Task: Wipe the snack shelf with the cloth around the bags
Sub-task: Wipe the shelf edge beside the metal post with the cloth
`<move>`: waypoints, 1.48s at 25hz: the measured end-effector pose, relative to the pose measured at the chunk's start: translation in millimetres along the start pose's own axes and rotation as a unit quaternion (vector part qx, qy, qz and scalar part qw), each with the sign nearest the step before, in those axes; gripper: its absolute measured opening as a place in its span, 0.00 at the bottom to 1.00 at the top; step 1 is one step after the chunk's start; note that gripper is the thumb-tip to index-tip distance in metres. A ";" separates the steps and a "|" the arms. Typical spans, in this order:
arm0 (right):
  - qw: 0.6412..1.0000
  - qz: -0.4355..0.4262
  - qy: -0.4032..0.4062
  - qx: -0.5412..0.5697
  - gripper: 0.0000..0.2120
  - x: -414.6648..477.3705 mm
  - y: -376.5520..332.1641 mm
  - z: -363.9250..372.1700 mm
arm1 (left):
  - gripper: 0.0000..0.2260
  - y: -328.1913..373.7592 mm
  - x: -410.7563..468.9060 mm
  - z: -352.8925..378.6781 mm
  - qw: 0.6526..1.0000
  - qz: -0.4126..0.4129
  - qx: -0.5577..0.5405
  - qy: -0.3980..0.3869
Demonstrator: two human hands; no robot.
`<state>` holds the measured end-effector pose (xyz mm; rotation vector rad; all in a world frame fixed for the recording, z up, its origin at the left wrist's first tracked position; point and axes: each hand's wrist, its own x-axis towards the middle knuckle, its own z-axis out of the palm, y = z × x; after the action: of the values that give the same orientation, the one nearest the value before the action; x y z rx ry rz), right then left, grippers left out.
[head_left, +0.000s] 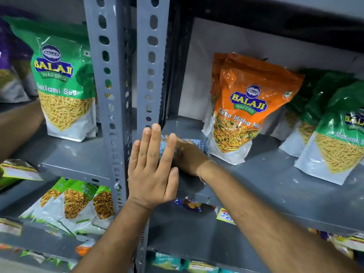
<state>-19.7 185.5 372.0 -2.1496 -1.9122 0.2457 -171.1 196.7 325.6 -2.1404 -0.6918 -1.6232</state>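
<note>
So my right hand [186, 154] is flat down on the cloth [194, 142], a blue checked one, pressing it onto the grey shelf [266, 174] just left of the orange bag [242, 107]. Fingers are spread over the cloth rather than curled round it, so it's more pinned than gripped, and the cloth edge looks like it touches the bottom corner of that bag, hard to be sure. My left hand [152, 166] is wide open with nothing in it, fingers [156, 134] straight up, sitting in front of the slotted upright [151, 75] left of the orange bag and partly covering my right hand. A second orange pack stands right behind the orange bag, upright against the back wall. To the right of it there are green bags [334, 134], also upright, the nearest one at the shelf's front edge. Way left of the orange bag, past two uprights, another green bag [63, 81] stands on the neighbouring shelf, with a purple pack beside it at the frame edge. Below the orange bag's shelf there's a yellow tag [225, 215] and more packs lying flat on the lower shelves.
</note>
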 end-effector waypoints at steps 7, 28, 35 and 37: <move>0.992 -0.039 -0.074 -0.089 0.34 11.4 -2.8 -17.6 | 0.32 -2.2 -1.1 2.3 1.000 0.018 -0.020 0.009; 0.993 -0.075 -0.080 0.039 0.24 -21.2 -3.6 -11.5 | 0.32 0.5 1.2 -5.2 0.999 0.017 -0.021 -0.023; 0.983 -0.179 -0.023 0.038 0.19 -126.7 24.6 0.1 | 0.34 -3.8 1.1 -13.7 0.997 0.011 -0.063 -0.048; 0.983 -0.125 0.023 0.133 0.20 -140.7 26.6 -0.8 | 0.32 -2.7 1.9 -11.2 0.998 0.011 -0.049 -0.037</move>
<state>-11.5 43.1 359.0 -1.7127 -1.9721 0.3747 -181.1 192.8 330.4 -2.2798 -0.6199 -1.6032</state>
